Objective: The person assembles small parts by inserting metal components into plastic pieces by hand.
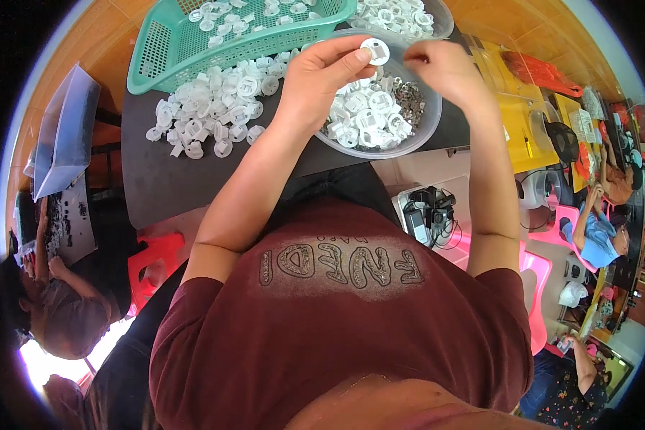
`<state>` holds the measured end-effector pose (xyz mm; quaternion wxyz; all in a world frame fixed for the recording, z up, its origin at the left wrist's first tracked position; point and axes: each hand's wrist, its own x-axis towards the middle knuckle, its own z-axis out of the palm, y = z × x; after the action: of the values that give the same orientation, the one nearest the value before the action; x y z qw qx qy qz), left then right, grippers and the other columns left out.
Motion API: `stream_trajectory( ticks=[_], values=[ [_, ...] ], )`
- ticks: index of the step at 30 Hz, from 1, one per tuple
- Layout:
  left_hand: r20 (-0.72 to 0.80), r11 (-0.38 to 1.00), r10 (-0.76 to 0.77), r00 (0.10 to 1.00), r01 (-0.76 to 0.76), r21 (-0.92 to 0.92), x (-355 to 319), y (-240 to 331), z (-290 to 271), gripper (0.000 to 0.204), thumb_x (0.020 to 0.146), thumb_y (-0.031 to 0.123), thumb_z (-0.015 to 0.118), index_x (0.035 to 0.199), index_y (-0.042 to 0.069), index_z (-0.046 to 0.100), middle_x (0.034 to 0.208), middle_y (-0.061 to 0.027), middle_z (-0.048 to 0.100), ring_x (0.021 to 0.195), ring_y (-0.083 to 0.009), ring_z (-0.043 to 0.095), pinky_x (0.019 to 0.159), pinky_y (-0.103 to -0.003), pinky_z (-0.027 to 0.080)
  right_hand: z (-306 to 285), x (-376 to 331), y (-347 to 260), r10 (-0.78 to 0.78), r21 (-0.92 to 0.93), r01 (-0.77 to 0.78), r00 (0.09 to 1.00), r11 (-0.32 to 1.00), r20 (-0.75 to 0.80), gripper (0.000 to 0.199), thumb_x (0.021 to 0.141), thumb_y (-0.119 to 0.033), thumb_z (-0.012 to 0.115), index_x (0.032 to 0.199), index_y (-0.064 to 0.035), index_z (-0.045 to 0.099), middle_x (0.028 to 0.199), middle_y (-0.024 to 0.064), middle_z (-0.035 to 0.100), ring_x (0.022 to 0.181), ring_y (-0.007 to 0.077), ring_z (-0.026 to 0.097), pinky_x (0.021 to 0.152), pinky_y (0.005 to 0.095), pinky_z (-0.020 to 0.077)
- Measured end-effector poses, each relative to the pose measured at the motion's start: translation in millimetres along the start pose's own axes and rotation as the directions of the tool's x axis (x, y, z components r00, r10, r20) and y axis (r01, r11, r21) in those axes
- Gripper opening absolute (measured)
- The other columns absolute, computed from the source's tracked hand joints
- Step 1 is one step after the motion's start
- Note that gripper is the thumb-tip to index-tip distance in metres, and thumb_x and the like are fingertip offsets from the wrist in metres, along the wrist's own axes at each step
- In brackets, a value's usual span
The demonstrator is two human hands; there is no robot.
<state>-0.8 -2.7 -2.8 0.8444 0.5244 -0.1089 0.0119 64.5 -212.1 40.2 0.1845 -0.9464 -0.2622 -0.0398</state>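
Observation:
Between the thumb and fingers of my left hand (324, 70), a round white plastic piece (375, 51) with a square opening is held up above a clear plastic bowl (380, 153). My right hand (446, 72) hovers just right of that piece, apart from it, its fingertips pinched together; anything between them is too small or hidden to make out. Inside the bowl, similar white plastic parts (369, 118) lie heaped beside small metal pieces (410, 104). A loose pile of white parts (215, 107) covers the dark table (172, 175) left of my left forearm.
Behind the pile sits a green mesh basket (153, 61) holding more white parts. Another clear bowl (444, 20) of white parts stands at the back. Yellow tables (505, 86) are to the right; a box of dark devices and cables (428, 215) lies below the table edge. Other people work at both sides.

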Motion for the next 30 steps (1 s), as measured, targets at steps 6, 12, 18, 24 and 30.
stream_trajectory(
  ticks=[6,12,18,24,30],
  values=[
    [-0.002,0.999,-0.001,1.0,0.001,0.048,1.2,-1.6,1.5,0.028,0.094,0.012,0.062,0.118,-0.001,0.064,0.108,-0.0104,0.068,0.095,-0.0173,0.066,0.086,-0.032,0.056,36.3,6.7,20.9,-0.044,-0.072,0.053,0.991,0.996,0.129,0.016,0.079,-0.01,0.062,0.09,-0.0018,0.069,0.087,0.0197,0.068,0.084,0.0357,0.065,0.074,0.0418,0.0506],
    [-0.021,1.0,-0.014,1.0,0.014,0.019,2.5,-1.7,-3.1,0.029,0.094,0.014,0.062,0.119,-0.002,0.062,0.108,-0.011,0.068,0.096,-0.0196,0.066,0.088,-0.034,0.055,25.6,9.3,16.4,-0.046,-0.114,0.061,0.99,0.992,0.133,0.018,0.079,-0.012,0.061,0.09,-0.0012,0.069,0.084,0.0185,0.068,0.08,0.0335,0.066,0.071,0.0404,0.051],
    [-0.016,0.964,-0.135,0.991,0.128,-0.233,3.1,0.6,-4.8,0.033,0.095,0.014,0.059,0.124,-0.003,0.056,0.115,-0.0147,0.064,0.106,-0.0293,0.065,0.096,-0.043,0.052,7.6,-15.7,-8.3,0.126,0.481,-0.111,0.992,0.87,0.002,0.019,0.086,-0.018,0.066,0.094,-0.0002,0.069,0.073,0.001,0.065,0.066,0.0079,0.057,0.06,0.0244,0.0466],
    [0.04,0.911,-0.228,0.973,0.227,-0.344,2.1,3.6,-4.4,0.033,0.096,0.015,0.057,0.124,-0.003,0.055,0.117,-0.0163,0.062,0.106,-0.0331,0.064,0.096,-0.047,0.052,19.2,-24.5,-38.2,0.043,0.541,0.055,0.985,0.839,-0.166,0.015,0.084,-0.015,0.068,0.092,-0.0022,0.068,0.072,0.0042,0.064,0.063,0.0089,0.057,0.058,0.025,0.0471],
    [0.05,0.892,-0.234,0.971,0.235,-0.387,3.8,3.3,-7.0,0.032,0.096,0.015,0.057,0.123,-0.004,0.056,0.115,-0.0169,0.062,0.103,-0.0323,0.065,0.093,-0.046,0.054,26.0,-23.1,-36.3,-0.15,0.363,0.315,0.897,0.877,-0.415,0.014,0.08,-0.01,0.072,0.093,-0.0051,0.068,0.082,0.0064,0.065,0.068,0.0182,0.062,0.059,0.0288,0.0498]
  ],
)
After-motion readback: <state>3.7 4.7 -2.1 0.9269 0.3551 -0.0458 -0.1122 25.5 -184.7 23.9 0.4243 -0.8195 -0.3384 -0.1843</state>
